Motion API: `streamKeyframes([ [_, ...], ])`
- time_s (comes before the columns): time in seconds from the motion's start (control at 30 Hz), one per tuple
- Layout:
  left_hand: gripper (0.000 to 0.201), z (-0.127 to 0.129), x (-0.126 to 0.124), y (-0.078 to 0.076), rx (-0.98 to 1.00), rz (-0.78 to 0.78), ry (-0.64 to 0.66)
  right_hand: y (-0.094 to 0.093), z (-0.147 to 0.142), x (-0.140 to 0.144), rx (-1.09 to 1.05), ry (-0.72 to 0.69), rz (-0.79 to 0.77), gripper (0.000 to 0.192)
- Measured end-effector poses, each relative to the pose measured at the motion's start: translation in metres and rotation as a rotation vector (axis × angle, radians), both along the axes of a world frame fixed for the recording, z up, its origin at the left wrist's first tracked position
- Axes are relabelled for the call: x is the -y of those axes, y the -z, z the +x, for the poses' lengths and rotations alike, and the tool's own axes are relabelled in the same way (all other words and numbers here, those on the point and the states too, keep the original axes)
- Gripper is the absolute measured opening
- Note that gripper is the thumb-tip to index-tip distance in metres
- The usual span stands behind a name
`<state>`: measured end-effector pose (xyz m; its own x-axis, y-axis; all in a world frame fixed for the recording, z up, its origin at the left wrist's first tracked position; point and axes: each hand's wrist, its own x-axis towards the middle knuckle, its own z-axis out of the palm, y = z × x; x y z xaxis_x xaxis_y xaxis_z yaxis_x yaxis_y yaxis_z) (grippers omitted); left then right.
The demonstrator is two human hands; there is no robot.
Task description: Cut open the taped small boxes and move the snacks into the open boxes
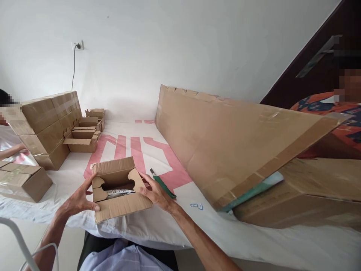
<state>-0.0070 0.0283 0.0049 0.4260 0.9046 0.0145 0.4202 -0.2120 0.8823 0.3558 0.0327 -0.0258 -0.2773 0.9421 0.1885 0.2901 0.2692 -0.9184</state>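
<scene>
Left hand (79, 199) and right hand (155, 192) face inward, fingers spread, forearms converging

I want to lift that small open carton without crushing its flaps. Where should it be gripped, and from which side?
Probably by the two short side walls of the small carton, one hand from each side, as the left hand and right hand sit now. Its top flaps are only part folded, so the top gives no firm hold.
</scene>
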Motion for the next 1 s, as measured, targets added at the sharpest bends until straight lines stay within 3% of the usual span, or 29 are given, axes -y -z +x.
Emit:
streamKeyframes([
  [0.1,0.139,-0.003,0.001,-0.002,-0.031,0.018,-0.002,-0.002,-0.015,0.014,0.001,-0.004,0.037,0.098],
  [0.23,0.137,-0.014,-0.001,-0.007,-0.086,0.052,-0.017,0.013,-0.034,0.021,0.069,0.069,0.039,0.111],
  [0.47,0.117,-0.026,-0.01,-0.013,-0.234,0.183,-0.012,0.044,-0.049,0.004,0.144,0.182,0.14,0.11],
  [0.8,0.103,-0.033,-0.04,-0.014,-0.175,0.163,-0.012,0.045,-0.064,-0.02,0.189,0.235,0.218,0.109],
  [1.0,0.11,-0.03,-0.031,-0.001,-0.082,0.146,-0.058,0.046,-0.062,-0.013,0.167,0.214,0.235,0.112],
])
